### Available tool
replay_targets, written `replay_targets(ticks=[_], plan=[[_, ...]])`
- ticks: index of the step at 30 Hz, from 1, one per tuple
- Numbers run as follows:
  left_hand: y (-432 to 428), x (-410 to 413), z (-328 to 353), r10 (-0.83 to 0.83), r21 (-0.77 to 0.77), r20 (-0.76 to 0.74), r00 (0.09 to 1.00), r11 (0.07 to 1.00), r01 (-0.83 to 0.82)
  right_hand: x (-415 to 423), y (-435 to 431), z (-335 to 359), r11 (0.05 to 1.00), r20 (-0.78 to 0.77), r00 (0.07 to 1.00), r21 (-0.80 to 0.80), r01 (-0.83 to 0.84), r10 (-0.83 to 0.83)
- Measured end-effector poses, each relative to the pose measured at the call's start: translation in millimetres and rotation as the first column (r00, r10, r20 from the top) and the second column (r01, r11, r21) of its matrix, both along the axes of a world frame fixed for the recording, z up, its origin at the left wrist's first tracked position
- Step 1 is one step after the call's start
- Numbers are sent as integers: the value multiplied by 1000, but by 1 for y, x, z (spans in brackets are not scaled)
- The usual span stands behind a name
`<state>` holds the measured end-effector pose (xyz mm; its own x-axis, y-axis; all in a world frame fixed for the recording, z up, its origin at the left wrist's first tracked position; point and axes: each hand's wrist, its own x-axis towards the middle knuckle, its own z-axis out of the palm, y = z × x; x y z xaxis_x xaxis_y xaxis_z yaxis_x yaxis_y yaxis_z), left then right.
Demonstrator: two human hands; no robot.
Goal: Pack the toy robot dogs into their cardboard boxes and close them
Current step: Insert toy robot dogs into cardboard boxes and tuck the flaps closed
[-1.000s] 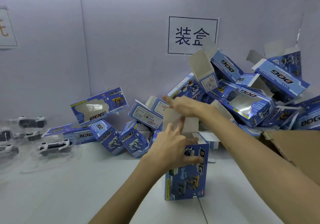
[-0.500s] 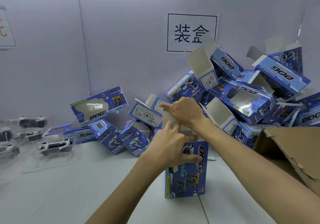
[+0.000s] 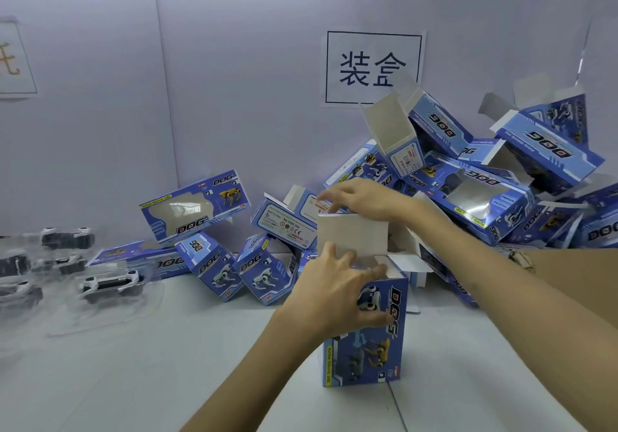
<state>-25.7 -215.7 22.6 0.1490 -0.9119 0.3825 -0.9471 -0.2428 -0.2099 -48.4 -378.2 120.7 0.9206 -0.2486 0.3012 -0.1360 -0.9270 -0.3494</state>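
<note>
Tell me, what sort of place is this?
Likely a toy packing station: a heap of blue DOG boxes, toy robot dogs in clear trays, with the left hand and right hand holding an upright box.

"DOG" on blue boxes [image 3: 366, 334], "装盒" on wall sign [image 3: 373, 67]
</note>
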Motion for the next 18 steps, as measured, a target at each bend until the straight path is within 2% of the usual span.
replay_targets(ticks=[2,4,12,15,18], plan=[[2,-5,-1,5,-13,28,1000,1000,-5,-13,-3,14,997,-112,993,75,-35,43],[3,-11,-1,16,-27,42,999,1000,-15,-24,-6,16,995,-162,985,86,-44,57],[0,-26,3,6,-89,12,1000,996,-5,-61,1,-11,977,-201,965,164,-134,166],[0,-24,-1,-23,-161,26,999,987,26,-72,9,-22,973,-229,953,162,-163,198],[0,-24,-8,-59,-243,25,998,968,63,-83,11,-47,961,-126,969,203,-186,214]])
